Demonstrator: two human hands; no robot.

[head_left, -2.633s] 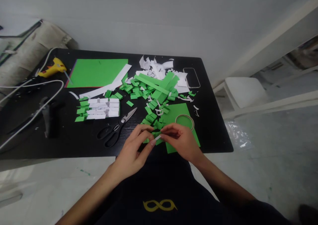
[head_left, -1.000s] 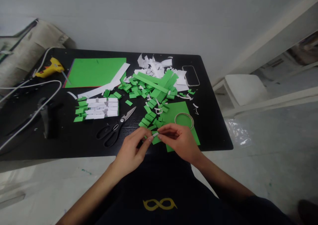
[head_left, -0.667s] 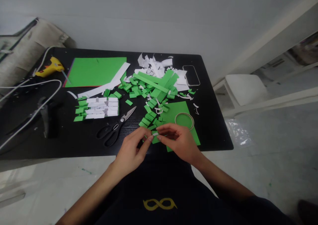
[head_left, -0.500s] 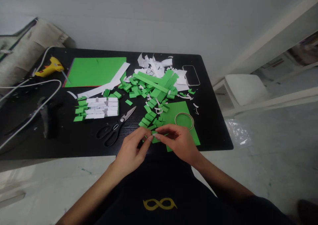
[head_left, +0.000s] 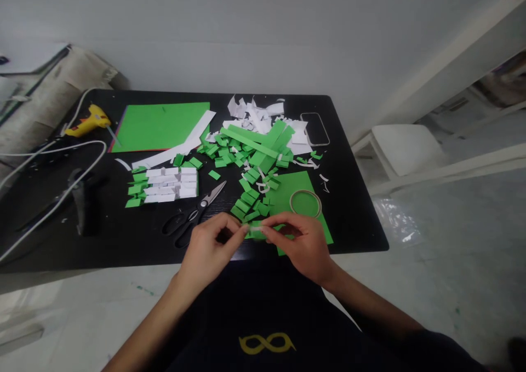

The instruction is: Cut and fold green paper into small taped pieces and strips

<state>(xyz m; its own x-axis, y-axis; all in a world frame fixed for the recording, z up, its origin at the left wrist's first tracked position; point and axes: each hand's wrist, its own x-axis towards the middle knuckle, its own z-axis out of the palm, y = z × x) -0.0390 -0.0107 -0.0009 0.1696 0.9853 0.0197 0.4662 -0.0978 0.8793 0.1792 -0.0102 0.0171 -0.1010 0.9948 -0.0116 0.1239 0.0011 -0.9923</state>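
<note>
A small pale strip (head_left: 255,228) stretches between my fingertips, over green paper at the table's front edge. My left hand (head_left: 211,245) pinches its left end between thumb and forefinger. Its other end is pinched by my right hand (head_left: 303,245), which hovers over a green sheet (head_left: 287,188). A beige tape roll (head_left: 305,203) lies flat on that sheet. Folded green paper pieces (head_left: 249,199) are scattered just beyond my fingers. Black-handled scissors (head_left: 197,212) lie partly open beside my left hand.
Folded white and green pieces (head_left: 170,184) sit in rows at left. Farther back are a green paper stack (head_left: 164,125), a yellow glue gun (head_left: 92,121) with cables, white scraps (head_left: 257,112) and a phone (head_left: 315,129). A black tool (head_left: 84,205) lies at far left.
My hands have drawn slightly apart, and more of the pale strip shows between them. The whole view has shifted a little, so the table sits lower.
</note>
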